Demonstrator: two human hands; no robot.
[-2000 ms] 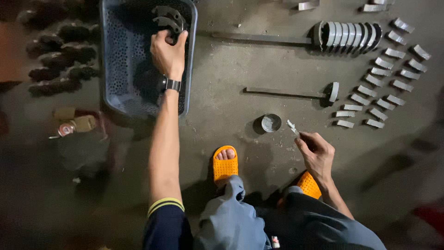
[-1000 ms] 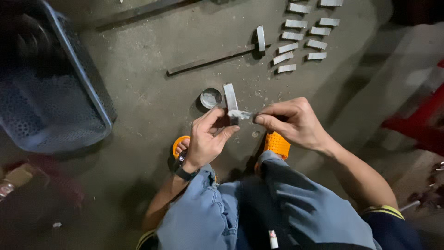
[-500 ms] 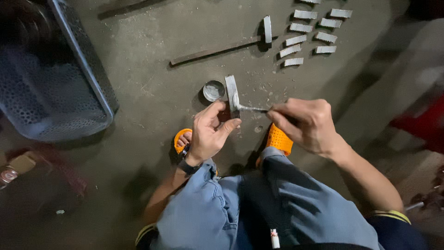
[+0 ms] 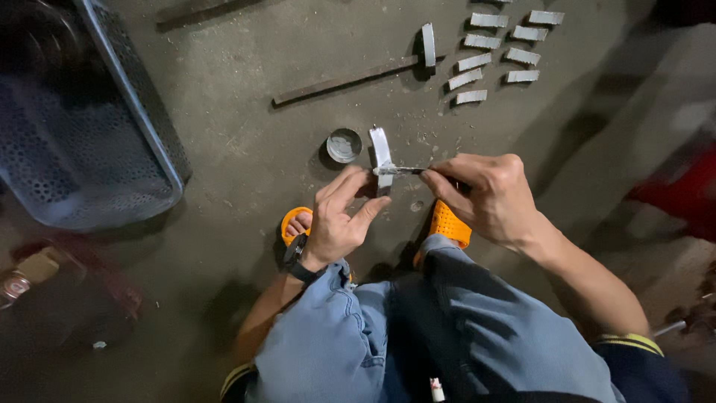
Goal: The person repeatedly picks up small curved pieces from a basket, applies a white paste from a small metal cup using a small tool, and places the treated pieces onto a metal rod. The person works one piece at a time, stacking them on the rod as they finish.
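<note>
The person wears light blue jeans (image 4: 447, 336) and bright orange perforated clogs (image 4: 450, 224), one on each foot, toes showing through the left one (image 4: 297, 222). A black watch (image 4: 296, 259) with a dark strap sits on the left wrist. Both forearms are bare; dark navy sleeves (image 4: 640, 366) are pushed up, each cuff edged with a yellow stripe. The left hand (image 4: 339, 220) and right hand (image 4: 485, 195) are ungloved.

Beyond the round tin (image 4: 344, 145): seven small grey metal pieces (image 4: 488, 58) in two rows (possibly more past the top edge). Left of the tin, one perforated blue basket (image 4: 142, 112). Below it, two orange sandals (image 4: 450, 224). Just right, one grey strip (image 4: 381, 153).
</note>
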